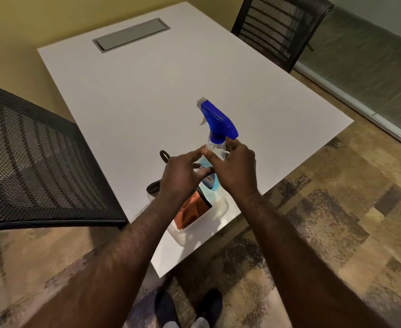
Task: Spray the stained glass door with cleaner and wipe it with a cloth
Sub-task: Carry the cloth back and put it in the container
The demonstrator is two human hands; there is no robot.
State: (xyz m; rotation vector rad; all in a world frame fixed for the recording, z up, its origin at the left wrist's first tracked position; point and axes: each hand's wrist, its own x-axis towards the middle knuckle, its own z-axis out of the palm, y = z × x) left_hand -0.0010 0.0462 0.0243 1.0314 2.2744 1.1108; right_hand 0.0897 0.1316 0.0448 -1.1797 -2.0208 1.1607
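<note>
White table (pixel 147 95) fills the centre of the view, with a grey cable hatch (pixel 131 35) at its far end and a mesh chair (pixel 281 27) at the far right; a second mesh chair (pixel 36 157) stands at the near left. Frosted glass panelling (pixel 369 60) runs along the right wall; whether it is the door to be cleaned cannot be told.

Spray bottle (pixel 214 147), clear with blue liquid and a blue trigger head, stands upright at the near edge of the table, in or just above a clear plastic bin (pixel 194 229). An orange cloth (pixel 191 210) lies folded in that bin, so both supplies sit within one reach.

Right hand (pixel 236 169) has its fingers curled round the bottle's neck, just below the trigger head, probably to lift it clear. Left hand (pixel 181 176) is touching the bottle's left side, fingers slightly apart and bent; a firm grip cannot be confirmed. It likely steadies the bottle.

Judged stage: collecting supplies. Spraying and wiping are not yet begun.
</note>
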